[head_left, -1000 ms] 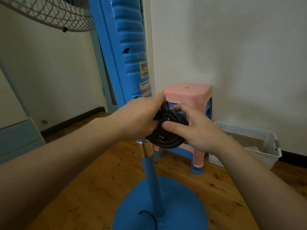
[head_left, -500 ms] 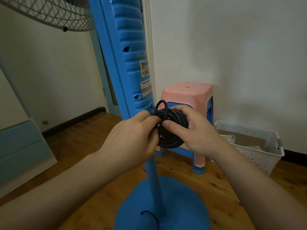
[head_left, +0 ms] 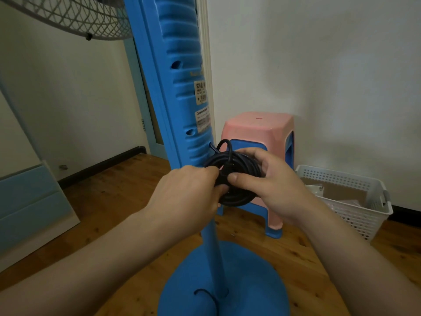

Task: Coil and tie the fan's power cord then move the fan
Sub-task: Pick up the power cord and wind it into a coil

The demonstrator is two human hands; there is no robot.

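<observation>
A blue standing fan rises through the middle of the view, with its round base on the wooden floor and its wire grille at the top left. The black power cord is wound into a tight coil held in front of the fan's column. My right hand grips the coil from the right, thumb across its front. My left hand pinches a strand of the cord at the coil's left side. A small loop of cord sticks up above the coil.
Stacked pink and blue plastic stools stand just behind the fan. A white perforated basket sits on the floor by the right wall. A pale blue cabinet stands at the left. A short cord stub lies on the base.
My left hand has slid down and left off the top of the coil, uncovering the small loop above it. My right hand keeps its hold; the view has shifted slightly.
</observation>
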